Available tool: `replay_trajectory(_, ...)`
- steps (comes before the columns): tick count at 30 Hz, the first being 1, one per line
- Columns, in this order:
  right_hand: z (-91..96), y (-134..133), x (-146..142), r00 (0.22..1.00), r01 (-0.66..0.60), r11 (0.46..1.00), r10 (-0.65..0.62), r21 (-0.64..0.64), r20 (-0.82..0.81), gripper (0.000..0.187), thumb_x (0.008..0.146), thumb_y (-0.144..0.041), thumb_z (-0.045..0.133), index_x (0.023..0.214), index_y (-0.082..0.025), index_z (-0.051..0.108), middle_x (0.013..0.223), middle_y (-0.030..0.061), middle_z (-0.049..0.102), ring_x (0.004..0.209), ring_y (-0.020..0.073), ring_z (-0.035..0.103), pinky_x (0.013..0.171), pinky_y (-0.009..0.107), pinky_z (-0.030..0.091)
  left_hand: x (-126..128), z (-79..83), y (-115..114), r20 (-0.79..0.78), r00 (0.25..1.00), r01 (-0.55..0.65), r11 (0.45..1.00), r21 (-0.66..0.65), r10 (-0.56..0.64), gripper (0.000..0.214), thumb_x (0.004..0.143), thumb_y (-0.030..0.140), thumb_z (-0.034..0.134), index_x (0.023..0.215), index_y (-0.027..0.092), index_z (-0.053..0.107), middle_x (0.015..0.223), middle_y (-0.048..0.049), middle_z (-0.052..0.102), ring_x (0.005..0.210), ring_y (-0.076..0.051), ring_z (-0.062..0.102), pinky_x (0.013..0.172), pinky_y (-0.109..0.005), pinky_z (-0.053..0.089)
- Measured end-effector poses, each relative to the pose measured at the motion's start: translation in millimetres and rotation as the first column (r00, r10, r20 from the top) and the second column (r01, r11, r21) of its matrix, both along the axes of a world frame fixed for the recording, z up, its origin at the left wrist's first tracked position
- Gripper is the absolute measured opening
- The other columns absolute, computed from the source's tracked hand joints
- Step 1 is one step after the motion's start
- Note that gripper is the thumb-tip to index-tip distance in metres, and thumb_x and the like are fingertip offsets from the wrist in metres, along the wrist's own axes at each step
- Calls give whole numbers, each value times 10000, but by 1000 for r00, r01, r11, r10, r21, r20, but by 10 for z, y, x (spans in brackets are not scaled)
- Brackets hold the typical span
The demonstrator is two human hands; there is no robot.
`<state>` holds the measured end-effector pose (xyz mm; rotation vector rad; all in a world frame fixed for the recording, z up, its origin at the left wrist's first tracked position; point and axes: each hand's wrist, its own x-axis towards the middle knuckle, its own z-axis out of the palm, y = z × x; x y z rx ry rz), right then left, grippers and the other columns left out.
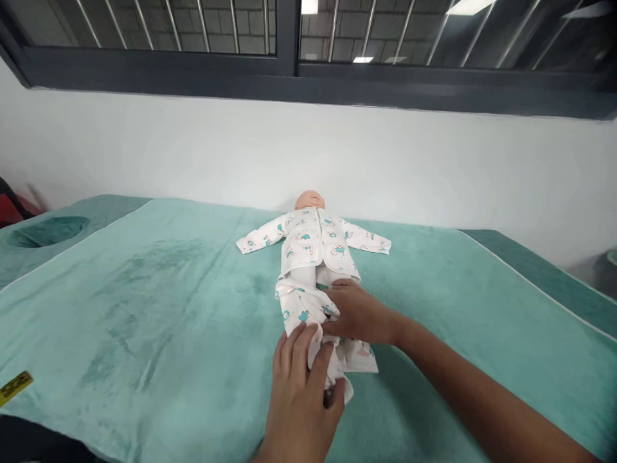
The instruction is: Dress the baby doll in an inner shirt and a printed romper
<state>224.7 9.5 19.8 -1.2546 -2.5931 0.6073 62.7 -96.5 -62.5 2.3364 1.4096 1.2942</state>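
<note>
Left hand (301, 386) clutches trousers (299, 302) hem; right hand (359, 314) flat atop.

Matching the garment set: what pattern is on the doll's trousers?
White trousers with small teal prints; head view.

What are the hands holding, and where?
The left hand grips the printed trousers at a leg's lower end; the right hand lies on them near the thigh.

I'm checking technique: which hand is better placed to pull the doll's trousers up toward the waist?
Probably the right hand: it lies on the trousers just below the top, while the left hand pinches the leg end.
</note>
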Motion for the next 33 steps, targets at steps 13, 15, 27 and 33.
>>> replay_trajectory(13,-136,2,-35,945,287,958,-283,-2,-164,220,846,-338,545,698,-205,453,750,3,619,695,156,530,615,260,299,-401,276,425,549,818,132,872,-471,173,178,842,394,613,864,220,639,976,-35,645,936,-211,581,827,-294,440)
replay_trajectory(15,-138,8,-42,932,296,954,-299,-46,-204,220,849,-348,542,709,-206,450,754,-2,617,697,157,529,616,261,307,-392,281,422,606,761,182,819,-544,233,229,829,433,628,887,212,639,947,-26,646,863,-191,578,752,-268,435)
replay_trajectory(27,-115,-17,-62,899,300,946,-324,-124,-295,274,842,-382,536,690,-215,380,702,-31,526,668,141,463,611,264,318,-501,105,271,633,769,330,797,-506,83,256,852,448,596,987,246,677,1277,-77,527,1228,-248,473,1013,-323,390)
replay_trajectory(33,-179,-48,-118,914,366,930,-357,15,-194,343,843,-367,538,650,-218,296,632,-31,479,624,136,425,574,261,257,-581,-13,154,501,843,153,804,-575,198,361,877,481,543,1155,253,582,1159,-72,585,1065,-234,548,929,-343,423)
